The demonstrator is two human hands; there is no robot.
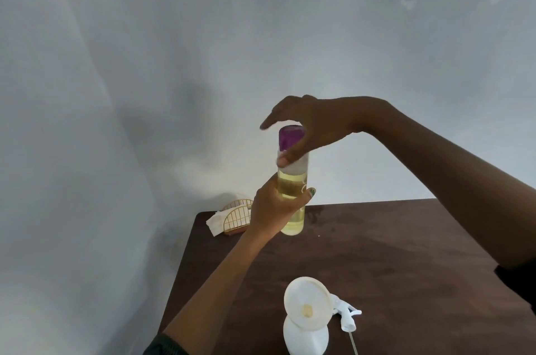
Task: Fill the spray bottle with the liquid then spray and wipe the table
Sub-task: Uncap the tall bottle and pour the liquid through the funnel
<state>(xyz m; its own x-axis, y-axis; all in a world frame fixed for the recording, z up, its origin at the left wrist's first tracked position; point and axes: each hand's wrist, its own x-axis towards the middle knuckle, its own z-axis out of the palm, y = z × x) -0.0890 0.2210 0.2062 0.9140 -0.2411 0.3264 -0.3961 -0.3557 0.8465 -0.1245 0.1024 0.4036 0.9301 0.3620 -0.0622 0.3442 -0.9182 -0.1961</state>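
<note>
A clear bottle of yellow liquid (291,180) with a purple cap (290,137) is held upright above the dark wooden table (391,253). My left hand (274,209) grips its lower body. My right hand (313,125) closes over the purple cap from above, thumb on the bottle's neck. Near the front edge stands the white spray bottle (306,337) with a white funnel (307,304) tilted in its mouth. The white trigger sprayer head (348,315) lies on the table just right of it, its dip tube (353,343) pointing toward me.
A gold wire napkin holder (236,216) with white paper napkins (214,224) sits at the table's far left corner. A grey wall rises behind and to the left of the table.
</note>
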